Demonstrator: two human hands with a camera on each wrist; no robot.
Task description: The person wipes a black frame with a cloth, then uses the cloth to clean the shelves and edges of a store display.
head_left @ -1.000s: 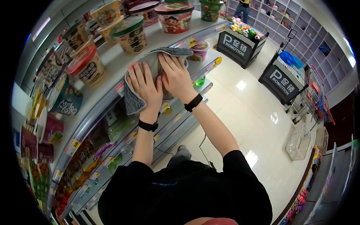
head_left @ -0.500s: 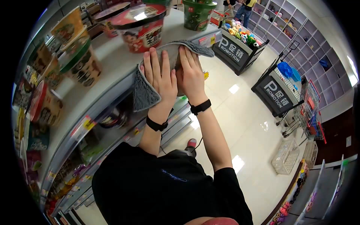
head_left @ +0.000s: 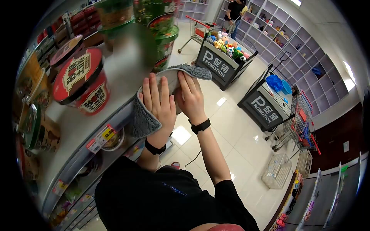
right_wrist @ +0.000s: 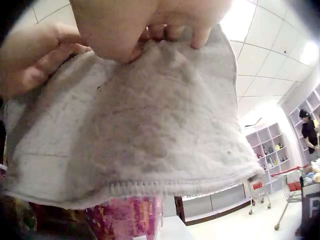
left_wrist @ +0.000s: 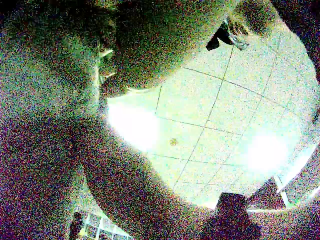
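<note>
A grey fluffy cloth point(head_left: 144, 122) with a pale backing lies over the front edge of the white shelf point(head_left: 75, 133). The left hand point(head_left: 160, 102) rests on the backing, its fingers straight and spread a little. Beside it the right hand point(head_left: 191, 101) presses on the cloth with fingers extended together. The right wrist view has the pale backing point(right_wrist: 165, 120) spread out below both hands. Left of the cloth stands a red-lidded instant noodle bowl point(head_left: 83, 81), and green-lidded tubs point(head_left: 165, 46) are just beyond it. The left wrist view is dark and grainy.
More noodle tubs point(head_left: 40, 127) line the shelf's left. A price tag point(head_left: 101, 138) hangs on its front edge. To the right are two promotion bins point(head_left: 227, 61), a shopping cart point(head_left: 304, 125) and a white basket point(head_left: 276, 171). A person point(head_left: 235, 13) stands far back.
Both hands, still on the cloth, have moved along the shelf edge toward its far end. The body and view have shifted along too, bringing the red bowl and green tubs nearer.
</note>
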